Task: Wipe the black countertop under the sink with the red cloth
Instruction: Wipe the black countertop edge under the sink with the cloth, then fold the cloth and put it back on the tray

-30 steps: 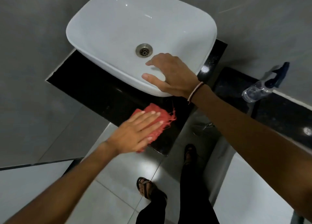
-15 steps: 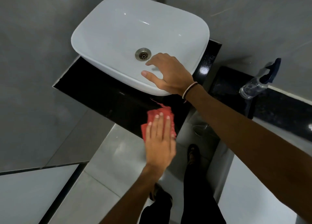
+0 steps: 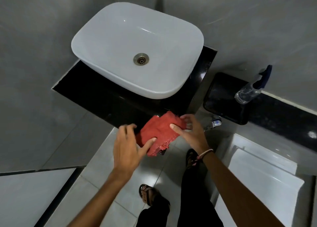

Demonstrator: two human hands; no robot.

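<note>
**Dim room, glossy highlights, wide-angle bend**

The light is low and cool, and the grey walls (image 3: 42, 55) look murky. Small bright glints sit on the white sink (image 3: 137, 31) rim and bowl, and a soft glare patch lies on the floor tiles (image 3: 154, 178) between the feet. The black countertop (image 3: 96, 91) swallows detail and shows only faint reflections. The left hand (image 3: 127, 149) is motion-blurred at its fingers. Straight lines bow toward the frame edges.

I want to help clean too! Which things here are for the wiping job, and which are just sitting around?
For the job:
- red cloth, held by the left hand and right hand
- black countertop
- sink sitting on it

Just sitting around:
- spray bottle
- black ledge under it
- floor tiles
</note>
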